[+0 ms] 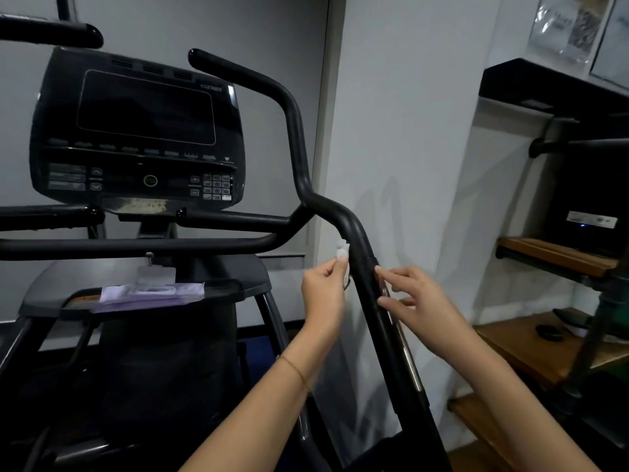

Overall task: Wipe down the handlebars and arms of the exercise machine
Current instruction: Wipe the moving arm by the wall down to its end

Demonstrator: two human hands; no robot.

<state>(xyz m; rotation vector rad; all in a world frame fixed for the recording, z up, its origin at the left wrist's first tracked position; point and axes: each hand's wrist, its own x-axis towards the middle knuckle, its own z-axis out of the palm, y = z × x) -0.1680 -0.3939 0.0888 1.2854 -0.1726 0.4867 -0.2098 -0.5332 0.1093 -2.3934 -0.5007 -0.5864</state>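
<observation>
Here, left hand point(323, 291) pinching white wipe point(343, 251) beside machine arm point(361, 248) (black), right hand point(420, 303) loose-fingered, touching it.

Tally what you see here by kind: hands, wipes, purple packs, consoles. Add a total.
Hands: 2, the left hand and the right hand
Wipes: 1, the white wipe
Packs: 1, the purple pack
Consoles: 1, the console
Total: 5

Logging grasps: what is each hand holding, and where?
The left hand pinches the white wipe by its lower end; the right hand holds nothing, open beside the arm.
</observation>
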